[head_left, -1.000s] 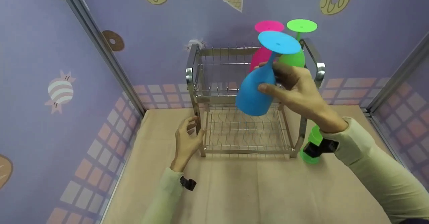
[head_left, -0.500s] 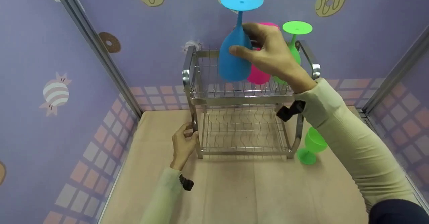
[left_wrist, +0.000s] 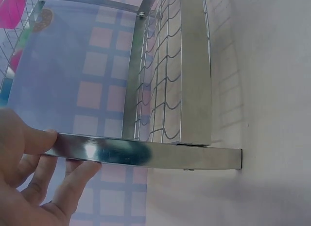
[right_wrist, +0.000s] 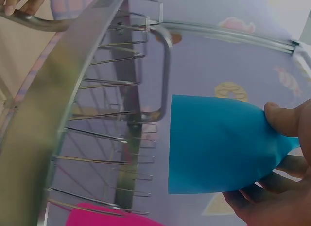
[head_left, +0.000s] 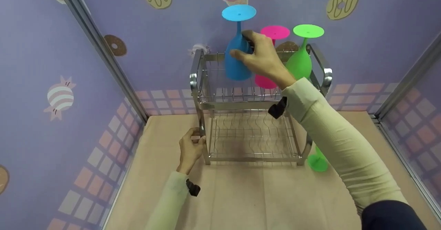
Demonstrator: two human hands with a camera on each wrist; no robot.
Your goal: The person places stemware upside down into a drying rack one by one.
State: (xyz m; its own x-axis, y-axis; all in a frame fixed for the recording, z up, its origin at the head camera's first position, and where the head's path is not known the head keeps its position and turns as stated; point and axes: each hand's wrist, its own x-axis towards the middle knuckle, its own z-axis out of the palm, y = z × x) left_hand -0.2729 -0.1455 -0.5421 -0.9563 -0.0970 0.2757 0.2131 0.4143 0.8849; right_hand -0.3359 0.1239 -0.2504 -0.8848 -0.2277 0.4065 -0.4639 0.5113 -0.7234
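Upside down in my right hand [head_left: 263, 56] is a blue goblet [head_left: 237, 59], gripped round its bowl near the stem. It is over the left part of the upper tier of a metal dish rack [head_left: 241, 105]; in the right wrist view, the goblet's rim [right_wrist: 175, 146] looks slightly apart from the rack wires. My left hand [head_left: 190, 150] pinches the rack's front left post [left_wrist: 102, 149] between thumb and fingers. A pink goblet [head_left: 275, 32] and a green goblet [head_left: 299, 63] stand inverted on the upper tier; my right hand and forearm partly cover the pink one.
Another green goblet [head_left: 317, 163] stands upright on the table [head_left: 237, 195] by the rack's right front leg, mostly hidden by my right sleeve. The rack's lower tier [head_left: 251, 133] has wavy wires. Patterned walls [head_left: 120, 16] close in the back and sides.
My right hand has carried the blue goblet left, first up and then down over the rack, and its tilt has straightened. My left hand has closed onto the rack's post.
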